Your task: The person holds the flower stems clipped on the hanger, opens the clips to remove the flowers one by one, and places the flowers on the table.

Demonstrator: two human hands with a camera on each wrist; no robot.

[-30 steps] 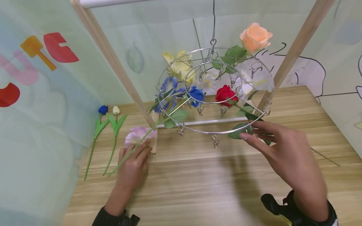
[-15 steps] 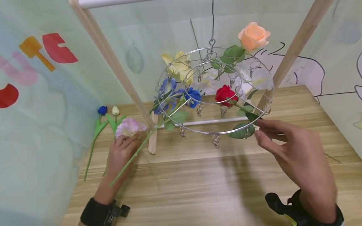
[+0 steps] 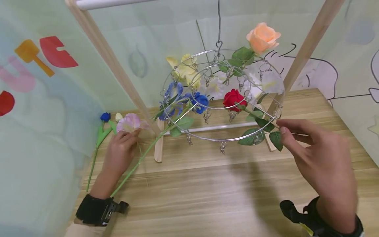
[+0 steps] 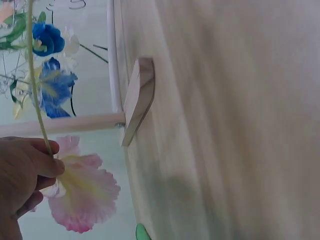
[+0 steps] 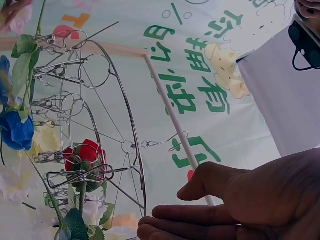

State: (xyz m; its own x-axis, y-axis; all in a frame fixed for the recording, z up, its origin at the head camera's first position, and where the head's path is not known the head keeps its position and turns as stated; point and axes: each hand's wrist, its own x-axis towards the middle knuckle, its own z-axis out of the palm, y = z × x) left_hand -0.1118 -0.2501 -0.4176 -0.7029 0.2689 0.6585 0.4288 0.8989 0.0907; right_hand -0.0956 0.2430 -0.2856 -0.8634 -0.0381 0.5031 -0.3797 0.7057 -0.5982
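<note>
While your left hand (image 3: 118, 153) pinches the pink ruffled flower (image 3: 127, 121) left of the wire clip hanger (image 3: 224, 141), your right hand (image 3: 322, 161), fingers straight, thumb apart, is beside the red rose's leaves (image 3: 276, 141). Likely picking up; next would call for a bare clip (image 3: 222, 148).

We identify the double-ring silver wire hanger (image 3: 207, 138) as smooth, glossy metal; the silver wire clips (image 3: 222, 147) share that shine. We class the 2 pale straight wooden posts (image 3: 114, 66) as matt with faint grain. The white cylindrical crossbar (image 3: 115, 2) is smooth, low in gloss, its base material undetermined. We find the light-brown wood-grain tabletop (image 3: 213, 184) smooth and faintly reflective. The pink-and-yellow ruffled cloth flower (image 4: 85, 195) looks thin, crinkled and matt; the red rounded cloth rose (image 3: 234, 99) and peach rounded cloth rose (image 3: 263, 38) look soft and matt. We read the pale green printed backdrop (image 3: 163, 29) as matt sheeting, slightly rippled.
</note>
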